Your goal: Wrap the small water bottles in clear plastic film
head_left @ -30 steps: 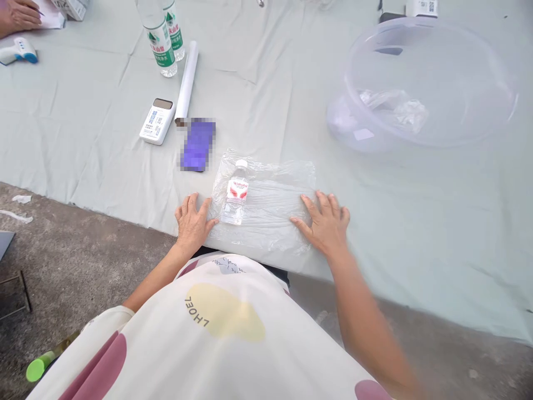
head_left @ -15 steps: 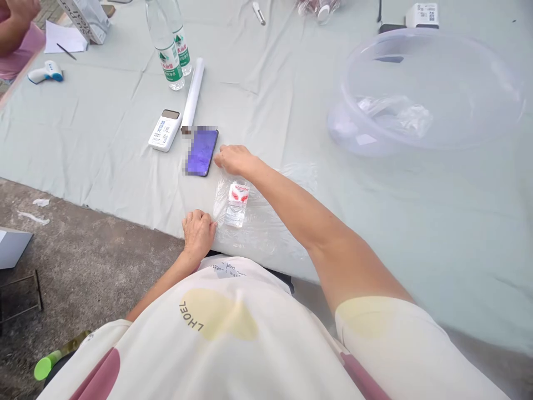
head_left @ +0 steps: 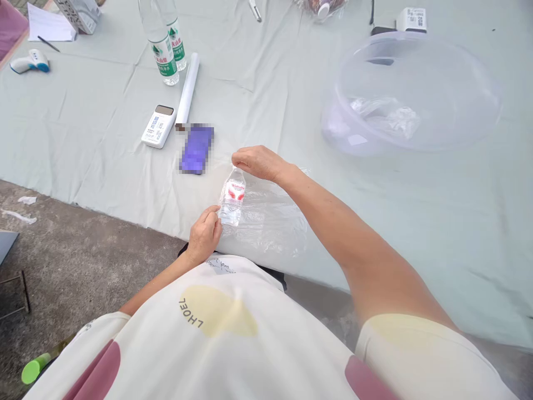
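A small clear bottle (head_left: 233, 195) with a red and white label lies on a sheet of clear plastic film (head_left: 270, 216) near the table's front edge. My left hand (head_left: 205, 234) pinches the film's near left corner beside the bottle's base. My right hand (head_left: 259, 161) reaches across and pinches the film's far left corner by the bottle's cap, lifting it over the bottle.
A big clear plastic basin (head_left: 410, 94) with crumpled film inside stands at the back right. A purple phone (head_left: 196, 149), a white device (head_left: 158, 125), a white roll (head_left: 187, 88) and two water bottles (head_left: 164, 41) lie behind the film. A thermometer gun (head_left: 29, 61) sits far left.
My right hand left the film's right side, crossed to its far left corner and gripped it. My left hand went from flat to a pinch on the near corner. The film's left edge rose over the bottle.
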`<state>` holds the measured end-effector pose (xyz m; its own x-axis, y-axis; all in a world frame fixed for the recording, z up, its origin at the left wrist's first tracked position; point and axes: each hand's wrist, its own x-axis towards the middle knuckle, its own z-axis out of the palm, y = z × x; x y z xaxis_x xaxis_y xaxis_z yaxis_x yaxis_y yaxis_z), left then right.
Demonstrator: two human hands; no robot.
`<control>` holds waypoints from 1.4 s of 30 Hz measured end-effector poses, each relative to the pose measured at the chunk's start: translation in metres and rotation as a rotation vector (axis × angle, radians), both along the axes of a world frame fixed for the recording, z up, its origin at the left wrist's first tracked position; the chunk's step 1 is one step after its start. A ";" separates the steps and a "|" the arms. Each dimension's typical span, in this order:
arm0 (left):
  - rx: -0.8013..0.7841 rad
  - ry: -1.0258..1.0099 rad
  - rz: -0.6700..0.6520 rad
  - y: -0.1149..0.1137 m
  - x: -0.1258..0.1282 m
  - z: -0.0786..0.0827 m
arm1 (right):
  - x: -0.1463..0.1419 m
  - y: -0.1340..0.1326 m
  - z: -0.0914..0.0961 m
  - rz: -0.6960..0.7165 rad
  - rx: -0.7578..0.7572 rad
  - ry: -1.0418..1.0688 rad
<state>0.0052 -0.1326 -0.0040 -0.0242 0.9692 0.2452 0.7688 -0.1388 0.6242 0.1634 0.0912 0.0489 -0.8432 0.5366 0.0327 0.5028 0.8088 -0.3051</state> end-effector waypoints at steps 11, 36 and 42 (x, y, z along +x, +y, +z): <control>0.299 0.305 -0.481 0.011 0.032 0.010 | 0.082 -0.015 -0.047 -0.074 0.101 0.242; 0.220 0.612 -1.059 0.034 0.110 0.012 | 0.161 -0.014 -0.049 -0.751 -0.077 0.305; 0.214 0.552 -1.266 0.033 0.157 0.007 | 0.201 -0.041 -0.028 -0.998 -0.223 0.333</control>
<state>0.1620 -0.1000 0.0029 0.9758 0.2033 0.0801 0.1883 -0.9683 0.1641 0.3646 0.0502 0.0213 0.0126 0.9999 -0.0040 0.7697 -0.0123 -0.6383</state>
